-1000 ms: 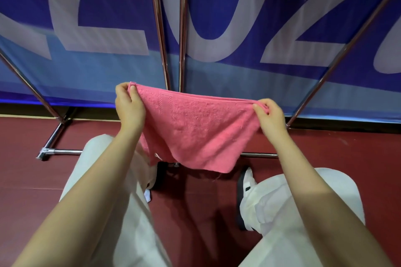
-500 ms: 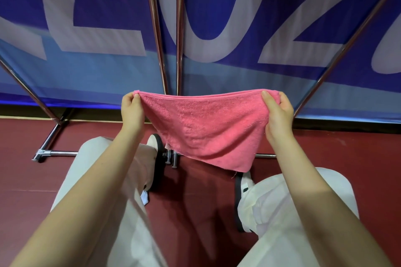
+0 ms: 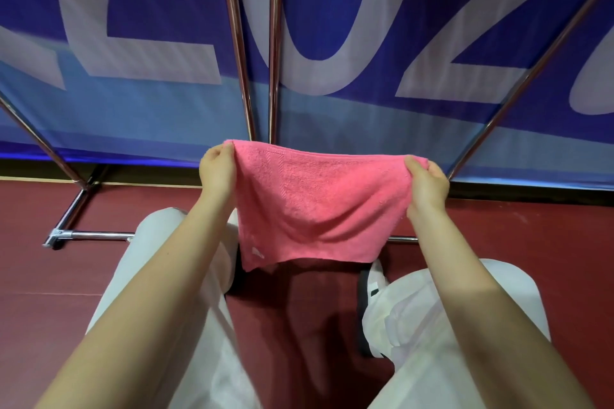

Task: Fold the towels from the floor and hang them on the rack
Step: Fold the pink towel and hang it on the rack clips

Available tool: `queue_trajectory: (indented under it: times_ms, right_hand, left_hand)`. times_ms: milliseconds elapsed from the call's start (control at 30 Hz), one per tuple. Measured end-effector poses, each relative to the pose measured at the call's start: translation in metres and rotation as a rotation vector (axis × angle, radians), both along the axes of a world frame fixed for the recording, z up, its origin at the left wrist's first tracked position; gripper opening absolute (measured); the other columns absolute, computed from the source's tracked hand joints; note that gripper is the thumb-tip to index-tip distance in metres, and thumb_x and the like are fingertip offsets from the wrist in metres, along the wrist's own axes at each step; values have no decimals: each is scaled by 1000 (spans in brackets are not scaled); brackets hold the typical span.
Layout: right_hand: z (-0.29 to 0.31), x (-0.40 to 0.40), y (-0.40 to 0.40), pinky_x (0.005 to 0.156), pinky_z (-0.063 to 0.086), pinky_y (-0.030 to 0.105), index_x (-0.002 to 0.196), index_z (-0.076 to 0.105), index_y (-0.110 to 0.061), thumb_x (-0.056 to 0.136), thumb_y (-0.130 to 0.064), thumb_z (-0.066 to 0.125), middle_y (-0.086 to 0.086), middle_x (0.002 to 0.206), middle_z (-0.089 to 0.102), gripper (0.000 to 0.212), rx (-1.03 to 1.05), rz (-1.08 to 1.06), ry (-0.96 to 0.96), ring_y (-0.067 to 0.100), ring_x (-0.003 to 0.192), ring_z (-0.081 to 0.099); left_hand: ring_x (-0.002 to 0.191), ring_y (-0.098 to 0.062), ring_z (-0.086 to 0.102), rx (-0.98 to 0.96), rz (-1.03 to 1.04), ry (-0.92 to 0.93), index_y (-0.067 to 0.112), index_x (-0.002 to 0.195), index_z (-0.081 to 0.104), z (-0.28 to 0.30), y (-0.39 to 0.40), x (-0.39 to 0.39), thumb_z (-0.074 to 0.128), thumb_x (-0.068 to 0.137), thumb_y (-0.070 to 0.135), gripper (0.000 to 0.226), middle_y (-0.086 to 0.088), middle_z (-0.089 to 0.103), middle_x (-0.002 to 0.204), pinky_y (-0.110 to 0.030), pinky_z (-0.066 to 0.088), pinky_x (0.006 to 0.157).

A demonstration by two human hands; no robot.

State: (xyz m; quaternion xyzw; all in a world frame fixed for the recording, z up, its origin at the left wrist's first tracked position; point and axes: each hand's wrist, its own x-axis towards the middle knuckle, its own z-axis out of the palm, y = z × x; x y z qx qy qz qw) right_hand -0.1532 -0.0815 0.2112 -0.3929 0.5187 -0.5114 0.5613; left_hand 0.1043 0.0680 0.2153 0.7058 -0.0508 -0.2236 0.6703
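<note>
A folded pink towel (image 3: 319,206) hangs stretched between both hands in front of me, above the floor. My left hand (image 3: 217,169) pinches its top left corner and my right hand (image 3: 427,184) pinches its top right corner. The lower edge sags free at knee height. The metal rack (image 3: 244,53) rises just behind the towel with two upright chrome poles near the middle, slanted poles at both sides and a low base bar (image 3: 93,236) on the floor. No rail for hanging shows in the view.
A blue banner (image 3: 149,26) with large pale letters stands right behind the rack. The floor (image 3: 40,276) is dark red. My legs in white trousers and my shoes (image 3: 373,279) stand close to the rack's base bar.
Both hands have kept hold of the towel's top corners and spread slightly, pulling the top edge tighter. The towel hangs flatter and squarer than a second ago.
</note>
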Motion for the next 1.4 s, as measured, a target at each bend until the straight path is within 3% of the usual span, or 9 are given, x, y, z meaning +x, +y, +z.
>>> queue_trajectory:
  times_ms: [133,267,433,500,733,833,1067,1233,1400]
  right_hand:
    - [-5,10,-3,62,39,26,68,53,-16,86,-9,66,0,71,49,23,83,-26,-9,12,70,43]
    - [-7,28,-2,71,43,29,69,56,-15,86,-5,65,0,73,54,22,188,-18,-102,14,73,49]
    - [-1,55,10,62,42,28,72,59,-14,87,-7,65,2,69,55,18,218,84,-108,14,62,49]
    - [3,66,16,56,42,26,72,58,-14,88,-6,62,2,67,54,19,210,132,-110,12,59,49]
    - [14,95,40,63,39,29,65,54,-17,88,-12,62,0,63,50,25,-21,295,53,16,66,45]
    - [21,101,49,64,42,27,70,55,-17,88,-14,63,-3,67,55,20,-149,348,141,12,65,49]
    - [26,105,60,60,43,20,100,56,-19,92,-10,52,-2,73,62,13,-330,487,190,6,63,56]
    - [34,104,57,59,49,21,94,63,-8,84,3,39,7,78,64,28,-230,628,77,15,66,59]
    - [37,94,56,66,52,21,91,65,-16,87,9,52,0,74,63,29,-349,716,261,7,60,62]
  left_hand:
    - [62,-13,53,-181,40,454,9,96,65,4,-1,-9,56,93,13,10,-2,58,74,-22,46,58]
    - [86,-20,62,-167,-52,545,5,118,64,2,-12,-23,59,93,20,29,-8,67,103,-33,52,82]
    - [67,-15,58,-225,-59,558,3,99,65,6,-26,-49,58,94,13,13,-6,64,83,-22,49,57]
    - [70,-17,61,-266,-45,536,5,88,66,6,-30,-60,59,92,9,10,-6,66,83,-21,50,60]
    - [84,-21,62,-373,-125,443,12,95,73,7,-43,-85,56,85,16,20,-7,69,90,-39,52,88]
    - [83,-23,62,-401,-165,400,12,90,73,7,-46,-92,53,87,16,20,-8,69,86,-43,51,85]
    - [86,-25,59,-479,-109,414,-4,108,66,9,-46,-100,50,96,11,25,-17,65,95,-37,47,83]
    - [78,-22,60,-472,-108,418,1,105,67,12,-42,-89,49,97,9,22,-14,66,90,-34,50,77]
    - [85,-30,63,-434,-190,431,-9,108,66,15,-36,-82,50,92,3,25,-22,68,92,-37,52,81]
